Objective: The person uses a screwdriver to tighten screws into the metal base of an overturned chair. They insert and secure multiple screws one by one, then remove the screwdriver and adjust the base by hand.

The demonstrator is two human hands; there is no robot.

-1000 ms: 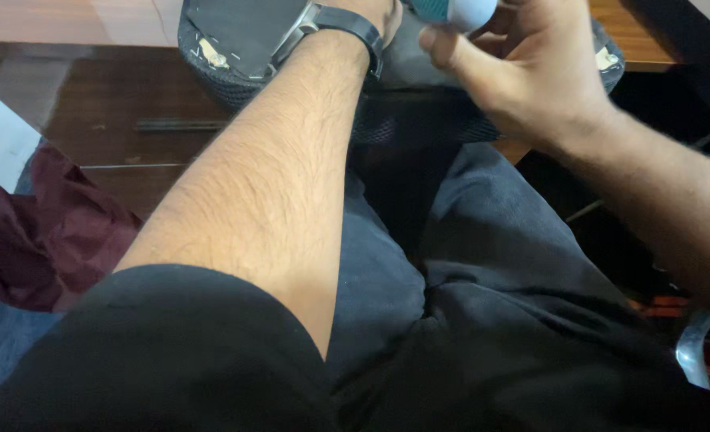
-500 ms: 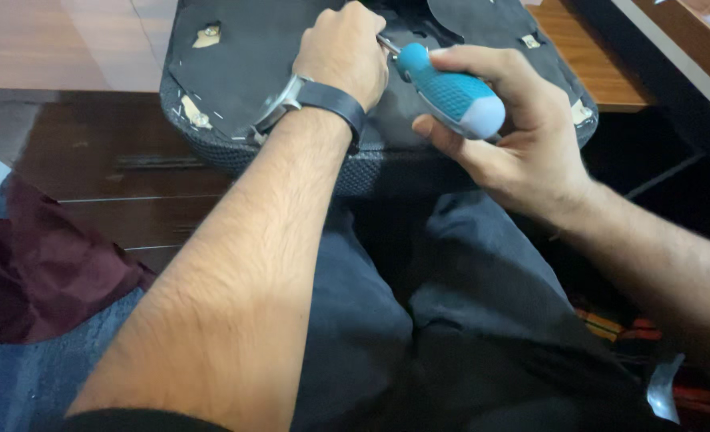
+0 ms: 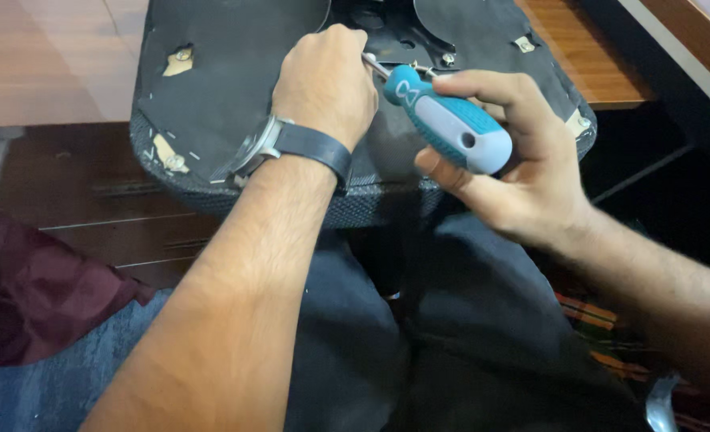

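Wooden floor (image 3: pixel 43 64) behind, upturned black seat base (image 3: pixel 211 96) across your lap. Your right hand (image 3: pixel 523 168) is clamped on the teal screwdriver (image 3: pixel 447 120), shaft running up-left. Your left hand (image 3: pixel 327 84), fisted, steadies the shaft near the tip, nearer the fixing

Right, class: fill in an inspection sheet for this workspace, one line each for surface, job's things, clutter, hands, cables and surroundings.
Surface: black padded seat base, underside up, resting against the person's lap; fabric torn at some screw points.
Job's things: teal and grey screwdriver, shaft pointing into the seat's centre.
Clutter: maroon cloth on the floor.
Hands: left hand, wristwatch on, closed around the shaft; right hand grips the handle.
Cables: nothing seen.
Surroundings: wooden floor, dark wooden furniture.
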